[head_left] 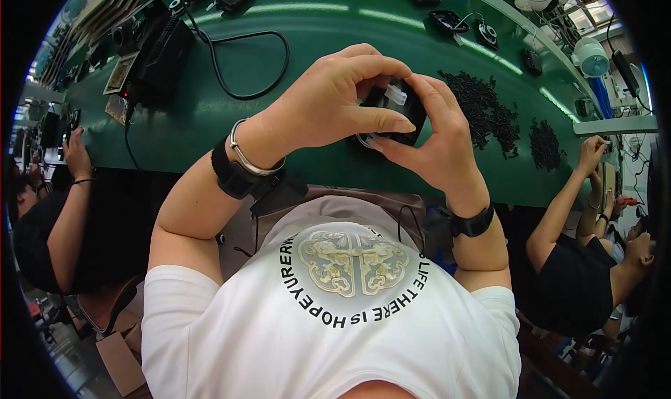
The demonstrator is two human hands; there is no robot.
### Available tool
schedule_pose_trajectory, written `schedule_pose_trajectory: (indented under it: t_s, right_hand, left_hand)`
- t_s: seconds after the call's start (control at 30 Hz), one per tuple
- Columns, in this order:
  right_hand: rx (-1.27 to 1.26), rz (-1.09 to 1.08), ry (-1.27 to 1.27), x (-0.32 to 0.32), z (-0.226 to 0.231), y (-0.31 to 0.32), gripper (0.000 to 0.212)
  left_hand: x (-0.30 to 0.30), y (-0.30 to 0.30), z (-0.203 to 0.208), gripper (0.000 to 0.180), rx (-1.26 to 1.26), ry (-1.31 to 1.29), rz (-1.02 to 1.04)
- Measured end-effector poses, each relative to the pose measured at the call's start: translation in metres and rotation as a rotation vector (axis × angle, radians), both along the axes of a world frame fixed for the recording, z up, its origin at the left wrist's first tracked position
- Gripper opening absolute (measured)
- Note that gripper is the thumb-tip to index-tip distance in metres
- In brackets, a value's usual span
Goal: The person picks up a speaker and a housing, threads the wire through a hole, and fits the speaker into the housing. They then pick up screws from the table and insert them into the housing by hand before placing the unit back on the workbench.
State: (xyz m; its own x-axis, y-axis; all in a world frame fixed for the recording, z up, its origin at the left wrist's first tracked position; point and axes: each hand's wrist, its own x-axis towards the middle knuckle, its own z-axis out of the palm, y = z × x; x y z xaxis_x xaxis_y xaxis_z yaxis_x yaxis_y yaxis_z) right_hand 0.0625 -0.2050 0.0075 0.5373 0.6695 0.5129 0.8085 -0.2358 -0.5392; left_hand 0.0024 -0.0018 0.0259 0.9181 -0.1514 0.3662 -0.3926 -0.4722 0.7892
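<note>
Between my two hands is a rounded black plastic housing (409,111) with a small whitish, semi-clear piece (395,94) on its upper side. My left hand (332,98) grips it from the left, its thumb lying across the front and its fingers curled over the far edge. From the right, my right hand (447,137) closes on the same housing, thumb underneath and index finger along the top. A bit of pale wire (365,140) shows at the lower left of the housing. My fingers hide much of the rest.
Loose small black parts lie in a large pile (482,109) and a smaller pile (545,144) on the green table (314,165). A black boxy device (157,60) and looped cable (276,81) are left. Several black housings (447,22) lie farther back. People work on both sides.
</note>
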Motion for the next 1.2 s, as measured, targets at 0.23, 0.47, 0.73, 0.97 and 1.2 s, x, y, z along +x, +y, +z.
schedule_pose_trajectory:
  t_s: [0.23,0.47,0.73,0.97,1.2]
  right_hand:
    - [-0.004,-0.006,0.06,-0.003,-0.005,0.0,0.079]
    - [-0.096,-0.003,0.066,-0.007,-0.037,0.002,0.079]
    - [-0.111,-0.067,0.095,-0.013,-0.05,0.001,0.078]
    - [-0.135,-0.114,0.071,-0.016,-0.051,-0.004,0.077]
    - [-0.163,-0.076,0.086,-0.017,-0.05,-0.009,0.076]
  left_hand:
    - [0.008,0.004,-0.017,0.021,-0.386,0.222,-0.06]
    - [0.011,0.005,-0.007,0.02,-0.816,-0.007,-0.12]
    - [0.005,-0.005,-0.044,0.016,-0.733,0.285,0.048]
    - [0.005,-0.005,-0.053,0.019,-0.168,0.268,0.108]
    - [0.003,0.012,-0.065,0.064,0.003,0.176,-0.053]
